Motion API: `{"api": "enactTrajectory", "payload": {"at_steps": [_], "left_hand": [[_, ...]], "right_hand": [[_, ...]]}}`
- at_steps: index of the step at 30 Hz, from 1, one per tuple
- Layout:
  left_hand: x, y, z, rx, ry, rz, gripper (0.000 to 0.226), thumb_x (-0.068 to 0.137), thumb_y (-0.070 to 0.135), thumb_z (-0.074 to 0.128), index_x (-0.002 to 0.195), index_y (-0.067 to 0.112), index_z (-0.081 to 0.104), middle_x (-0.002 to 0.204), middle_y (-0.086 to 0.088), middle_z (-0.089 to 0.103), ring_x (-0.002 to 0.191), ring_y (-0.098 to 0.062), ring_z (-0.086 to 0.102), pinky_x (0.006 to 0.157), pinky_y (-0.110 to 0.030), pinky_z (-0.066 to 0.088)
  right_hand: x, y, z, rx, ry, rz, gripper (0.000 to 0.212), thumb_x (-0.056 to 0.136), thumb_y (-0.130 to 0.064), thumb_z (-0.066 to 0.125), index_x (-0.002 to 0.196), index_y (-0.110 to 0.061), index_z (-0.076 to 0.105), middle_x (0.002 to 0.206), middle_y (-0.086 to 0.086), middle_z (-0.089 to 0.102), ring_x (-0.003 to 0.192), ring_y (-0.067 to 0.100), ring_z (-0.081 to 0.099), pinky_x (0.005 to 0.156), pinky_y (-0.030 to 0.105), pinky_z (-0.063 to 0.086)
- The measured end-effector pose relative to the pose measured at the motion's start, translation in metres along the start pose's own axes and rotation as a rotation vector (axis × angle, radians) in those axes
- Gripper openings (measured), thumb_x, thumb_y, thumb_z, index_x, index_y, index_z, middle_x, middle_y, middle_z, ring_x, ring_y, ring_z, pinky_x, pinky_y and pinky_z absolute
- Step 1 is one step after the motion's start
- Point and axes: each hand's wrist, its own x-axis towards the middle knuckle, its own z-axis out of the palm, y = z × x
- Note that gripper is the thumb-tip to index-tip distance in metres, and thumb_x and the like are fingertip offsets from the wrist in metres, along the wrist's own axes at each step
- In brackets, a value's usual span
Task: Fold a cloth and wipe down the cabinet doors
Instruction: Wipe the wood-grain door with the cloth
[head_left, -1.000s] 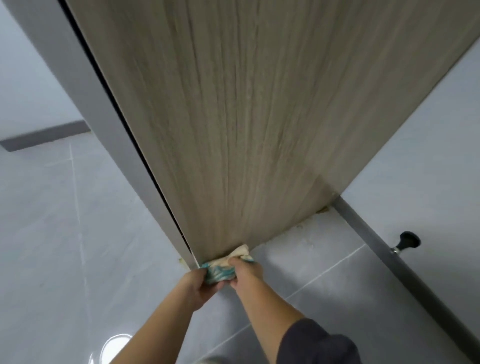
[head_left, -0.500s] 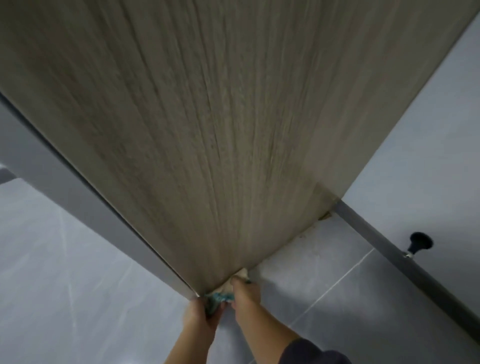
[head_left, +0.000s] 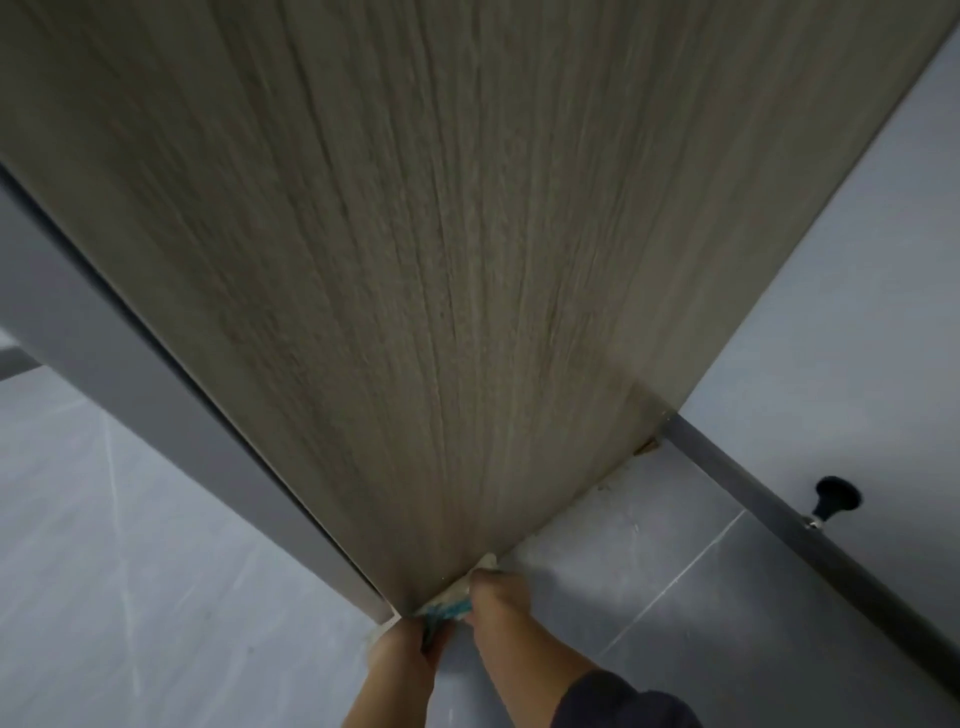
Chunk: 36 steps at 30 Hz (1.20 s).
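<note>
A tall wood-grain cabinet door fills most of the head view. At its bottom corner, just above the floor, a small cloth with teal and cream patches is pressed against the door's lower edge. My left hand grips the cloth's left end. My right hand holds its right end, fingers curled over it. Most of the cloth is hidden between my hands and the door.
A grey frame strip runs along the door's left side. Grey tiled floor lies on both sides. At the right, a dark skirting rail carries a black doorstop knob below a pale wall.
The view has swung in closer to the door and tilted. My hands and the cloth have stayed at the door's bottom corner, sinking lower in the frame.
</note>
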Motion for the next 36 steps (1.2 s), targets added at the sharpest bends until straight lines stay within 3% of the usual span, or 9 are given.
{"api": "enactTrajectory", "payload": {"at_steps": [2,5,7,12,15,19,24,29,36], "left_hand": [[-0.004,0.002,0.005,-0.016,-0.012,0.006,0.035,0.095,-0.013,0.038,0.128,-0.026,0.037,0.123,-0.038,0.047,0.110,-0.046,0.048,0.045,-0.010,0.047],[-0.003,0.004,0.012,0.031,0.095,0.048,0.038,0.095,-0.011,0.036,0.133,-0.017,0.036,0.134,-0.029,0.047,0.118,-0.044,0.048,0.032,-0.025,0.048],[-0.012,0.008,0.016,0.097,0.051,0.049,0.039,0.095,-0.010,0.038,0.133,-0.017,0.037,0.134,-0.031,0.047,0.115,-0.042,0.051,0.032,-0.028,0.049],[-0.044,0.024,0.028,-0.054,0.022,0.037,0.030,0.096,-0.006,0.040,0.124,-0.017,0.044,0.132,-0.033,0.047,0.087,-0.040,0.056,0.034,-0.028,0.050],[-0.077,0.034,0.035,-0.099,-0.037,0.024,0.016,0.096,-0.006,0.041,0.103,-0.015,0.052,0.126,-0.030,0.051,0.075,-0.035,0.060,0.036,-0.027,0.051],[-0.140,0.052,0.047,-0.152,-0.139,0.079,0.014,0.095,-0.007,0.040,0.097,-0.015,0.052,0.112,-0.028,0.053,0.068,-0.031,0.065,0.039,-0.024,0.052],[-0.206,0.076,0.066,-0.125,-0.177,0.178,0.018,0.096,-0.005,0.042,0.083,-0.011,0.052,0.085,-0.023,0.058,0.044,-0.020,0.065,0.042,-0.021,0.053],[-0.270,0.099,0.082,-0.090,-0.238,0.276,0.015,0.094,0.000,0.049,0.083,-0.008,0.055,0.054,-0.012,0.067,0.046,-0.015,0.066,0.048,-0.018,0.055],[-0.349,0.122,0.106,-0.057,-0.311,0.501,0.011,0.091,0.010,0.058,0.089,0.000,0.062,0.079,-0.010,0.070,0.062,-0.012,0.070,0.051,-0.014,0.054]], "right_hand": [[0.011,0.004,0.002,-0.002,-0.026,-0.047,0.031,0.093,-0.027,0.057,0.099,0.003,0.064,0.085,0.011,0.062,0.083,0.030,0.067,0.079,0.042,0.058],[-0.001,-0.008,-0.004,0.051,0.015,-0.039,0.022,0.089,-0.023,0.060,0.086,-0.001,0.062,0.087,0.015,0.067,0.081,0.032,0.069,0.076,0.044,0.059],[-0.010,-0.013,-0.007,0.085,0.002,-0.044,0.014,0.085,-0.016,0.064,0.088,-0.003,0.061,0.089,0.016,0.068,0.080,0.033,0.068,0.075,0.045,0.059],[-0.034,-0.031,-0.021,0.143,-0.092,-0.127,0.030,0.075,-0.022,0.066,0.096,-0.001,0.063,0.091,0.014,0.067,0.085,0.030,0.066,0.081,0.046,0.057],[-0.093,-0.058,-0.049,0.215,-0.156,-0.124,0.015,0.085,-0.005,0.064,0.075,-0.006,0.053,0.074,0.011,0.059,0.074,0.029,0.062,0.069,0.042,0.058],[-0.148,-0.083,-0.074,0.348,-0.302,-0.176,0.015,0.088,0.000,0.060,0.102,-0.001,0.055,0.096,0.018,0.061,0.067,0.022,0.061,0.041,0.026,0.052],[-0.199,-0.110,-0.088,0.387,-0.378,-0.242,0.015,0.089,-0.001,0.058,0.104,-0.005,0.057,0.094,0.015,0.062,0.065,0.016,0.060,0.040,0.021,0.052],[-0.252,-0.137,-0.106,0.422,-0.475,-0.297,0.016,0.089,-0.004,0.059,0.105,-0.007,0.057,0.088,0.010,0.063,0.066,0.014,0.061,0.045,0.022,0.053],[-0.319,-0.173,-0.133,0.570,-0.703,-0.413,0.019,0.089,0.001,0.056,0.108,-0.005,0.059,0.085,0.011,0.064,0.067,0.016,0.064,0.049,0.023,0.055]]}}
